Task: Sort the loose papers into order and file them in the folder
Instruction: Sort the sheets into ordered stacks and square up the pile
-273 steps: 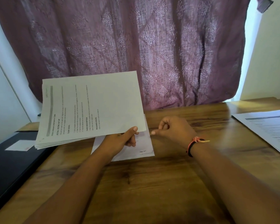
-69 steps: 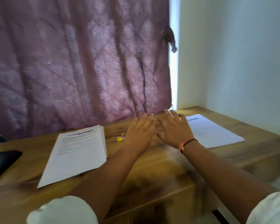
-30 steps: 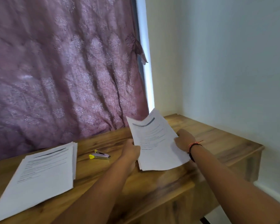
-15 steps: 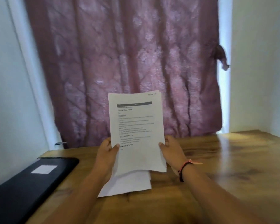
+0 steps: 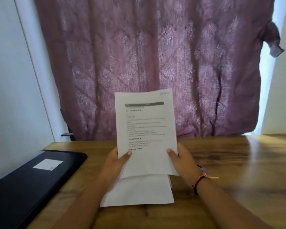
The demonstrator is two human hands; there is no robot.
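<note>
I hold a thin set of printed papers (image 5: 146, 129) upright in front of me, above the wooden table (image 5: 238, 162). My left hand (image 5: 116, 162) grips its lower left edge with the thumb on the front. My right hand (image 5: 182, 161) grips the lower right edge the same way. Beneath them a stack of white papers (image 5: 139, 190) lies flat on the table, partly hidden by the raised sheets. A black folder (image 5: 28, 184) with a white label lies shut at the table's left side.
A purple patterned curtain (image 5: 147, 63) hangs right behind the table. White walls stand to the left and right. The table's right half shows bare wood.
My head turned from the table's right end back to the centre. The papers picked up there are now held upright over the flat stack; both hands keep their grip.
</note>
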